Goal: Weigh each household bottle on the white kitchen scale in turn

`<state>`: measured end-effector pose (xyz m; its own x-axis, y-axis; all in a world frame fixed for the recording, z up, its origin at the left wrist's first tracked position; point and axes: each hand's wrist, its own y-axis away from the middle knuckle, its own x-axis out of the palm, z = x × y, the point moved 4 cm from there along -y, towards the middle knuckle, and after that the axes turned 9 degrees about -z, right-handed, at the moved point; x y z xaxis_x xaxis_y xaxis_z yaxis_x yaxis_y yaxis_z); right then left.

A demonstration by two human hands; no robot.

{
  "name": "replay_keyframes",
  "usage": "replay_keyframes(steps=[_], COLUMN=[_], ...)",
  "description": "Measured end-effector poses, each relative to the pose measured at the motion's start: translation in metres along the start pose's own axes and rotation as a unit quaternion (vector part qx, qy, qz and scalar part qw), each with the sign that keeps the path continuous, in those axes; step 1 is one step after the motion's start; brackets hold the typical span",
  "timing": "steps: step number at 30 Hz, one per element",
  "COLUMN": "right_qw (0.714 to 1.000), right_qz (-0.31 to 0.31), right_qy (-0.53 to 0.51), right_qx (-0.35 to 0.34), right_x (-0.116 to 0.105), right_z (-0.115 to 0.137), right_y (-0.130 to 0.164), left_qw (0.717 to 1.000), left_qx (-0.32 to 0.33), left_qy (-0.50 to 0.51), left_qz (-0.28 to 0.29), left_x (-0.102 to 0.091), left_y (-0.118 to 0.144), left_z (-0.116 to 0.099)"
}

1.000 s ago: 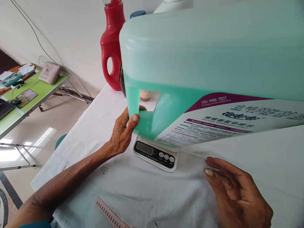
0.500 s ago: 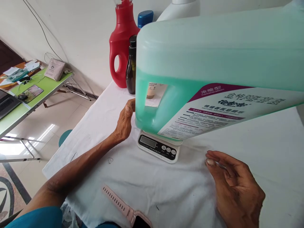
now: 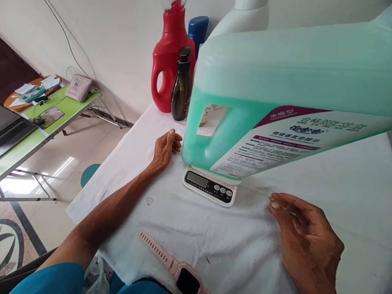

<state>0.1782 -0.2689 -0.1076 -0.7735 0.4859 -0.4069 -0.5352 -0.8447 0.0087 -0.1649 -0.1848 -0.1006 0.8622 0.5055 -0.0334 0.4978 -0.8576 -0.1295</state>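
A large jug of green liquid [image 3: 275, 94] with a purple and white label stands on a small white kitchen scale [image 3: 210, 185] on the white cloth. My left hand [image 3: 165, 149] rests on the cloth just left of the jug, fingers loosely curled, holding nothing. Right of the scale, my right hand [image 3: 303, 237] lies on the cloth with fingers apart, apart from the jug and empty. The scale's display looks blank.
Behind the jug stand a red detergent bottle [image 3: 170, 61], a dark brown pump bottle [image 3: 181, 87], a blue-capped bottle [image 3: 198, 28] and a white bottle [image 3: 245, 14]. A pink smartwatch [image 3: 174, 265] lies at the cloth's near edge. A green folding table [image 3: 45, 122] stands at left.
My left hand has let go of the jug's handle side and dropped to the cloth beside it. The view has shifted left, showing more of the bottles behind.
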Motion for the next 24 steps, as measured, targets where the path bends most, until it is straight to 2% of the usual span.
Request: replay_keyframes(steps=[7, 10, 12, 15, 16, 18, 20, 22, 24], right_qw=[0.999, 1.0, 0.998, 0.974, 0.963, 0.935, 0.919, 0.911, 0.914], right_qz=[0.009, 0.001, -0.026, -0.043, -0.02, 0.075, 0.131, 0.149, 0.138], right_qy=[0.002, -0.01, 0.001, 0.034, 0.019, -0.04, -0.083, -0.114, -0.128], right_qx=[0.033, 0.009, -0.054, -0.22, -0.268, -0.344, -0.362, -0.366, -0.36], right_x=[-0.002, -0.006, -0.014, -0.019, -0.015, 0.004, 0.031, 0.061, 0.091], right_z=[-0.005, 0.001, 0.015, 0.058, 0.075, 0.108, 0.135, 0.154, 0.166], right_y=[-0.01, -0.005, 0.007, 0.037, 0.049, 0.075, 0.095, 0.11, 0.119], left_qw=[0.999, 1.0, 0.999, 0.998, 0.997, 0.998, 0.997, 0.992, 0.982], left_qx=[0.012, 0.015, 0.034, 0.056, 0.055, 0.049, 0.042, 0.028, 0.002], left_qy=[-0.027, -0.027, -0.013, 0.014, 0.022, 0.04, 0.068, 0.104, 0.132], left_qz=[0.014, 0.002, -0.016, -0.039, -0.04, -0.024, 0.014, 0.071, 0.132], left_x=[0.001, -0.002, -0.006, -0.01, -0.01, -0.006, 0.002, 0.014, 0.026], left_y=[0.002, 0.003, 0.002, -0.004, -0.008, -0.017, -0.028, -0.04, -0.052], left_z=[0.002, -0.001, -0.009, -0.026, -0.032, -0.048, -0.065, -0.081, -0.094])
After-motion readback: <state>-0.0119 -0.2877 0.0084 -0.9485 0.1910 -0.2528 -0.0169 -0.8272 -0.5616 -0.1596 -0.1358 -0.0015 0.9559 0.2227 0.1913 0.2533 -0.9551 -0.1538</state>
